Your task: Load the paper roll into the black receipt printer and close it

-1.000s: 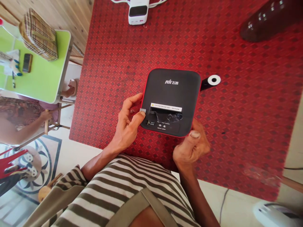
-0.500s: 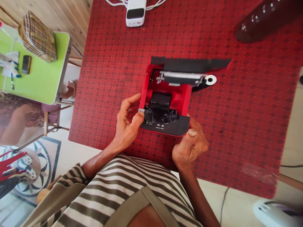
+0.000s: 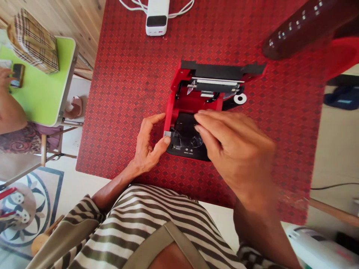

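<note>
On a red patterned mat, a small black and red printer sits right in front of the person, a bit left of the middle of the view. Its lid is flipped wide open and lies at the far side, with its long side going left to right and one end poking out to the right. The front of the printer, with its little buttons, points at the person's chest. The left hand holds the near left corner, with the thumb pressed on a small grey tab and the fingers curled toward the red side. The right hand reaches in from the right, fingers close together and a bit bent, above a black block in clear plastic inside the printer. The fingertips are blurry, so I cannot tell if they touch it. A white power bank lies farther up the mat, and another person's hand is by a phone on a green table.
</note>
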`<action>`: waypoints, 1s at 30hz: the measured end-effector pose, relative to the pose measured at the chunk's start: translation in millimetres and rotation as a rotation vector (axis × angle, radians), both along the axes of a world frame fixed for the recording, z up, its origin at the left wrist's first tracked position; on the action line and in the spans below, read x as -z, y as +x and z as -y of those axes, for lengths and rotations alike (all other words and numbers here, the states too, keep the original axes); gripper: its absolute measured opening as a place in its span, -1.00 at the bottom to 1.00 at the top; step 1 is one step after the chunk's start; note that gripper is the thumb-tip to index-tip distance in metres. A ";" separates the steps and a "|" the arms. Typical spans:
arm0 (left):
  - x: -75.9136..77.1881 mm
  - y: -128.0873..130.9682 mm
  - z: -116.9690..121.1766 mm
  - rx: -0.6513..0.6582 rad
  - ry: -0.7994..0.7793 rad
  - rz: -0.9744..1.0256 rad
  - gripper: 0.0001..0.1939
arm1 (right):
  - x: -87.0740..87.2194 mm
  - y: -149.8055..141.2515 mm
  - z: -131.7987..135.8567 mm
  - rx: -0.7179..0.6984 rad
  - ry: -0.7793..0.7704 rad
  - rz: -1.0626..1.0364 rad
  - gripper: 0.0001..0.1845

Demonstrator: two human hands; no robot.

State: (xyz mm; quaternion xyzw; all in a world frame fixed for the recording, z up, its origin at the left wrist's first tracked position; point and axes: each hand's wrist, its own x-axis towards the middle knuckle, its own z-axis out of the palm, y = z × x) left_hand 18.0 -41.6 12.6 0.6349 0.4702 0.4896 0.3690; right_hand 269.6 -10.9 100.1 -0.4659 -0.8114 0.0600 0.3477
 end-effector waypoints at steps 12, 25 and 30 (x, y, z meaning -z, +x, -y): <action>3.8 3.3 0.9 0.002 0.070 -0.030 -0.40 | -8.1 -39.9 -60.0 -0.074 -0.397 0.643 -0.64; 5.3 3.1 0.6 -0.001 0.023 -0.008 -0.38 | -24.0 -18.7 -57.2 -0.079 -0.410 0.528 -0.78; 4.1 4.0 1.0 0.000 -0.027 0.041 -0.36 | -22.4 -10.3 -49.4 -0.061 -0.360 0.408 -0.80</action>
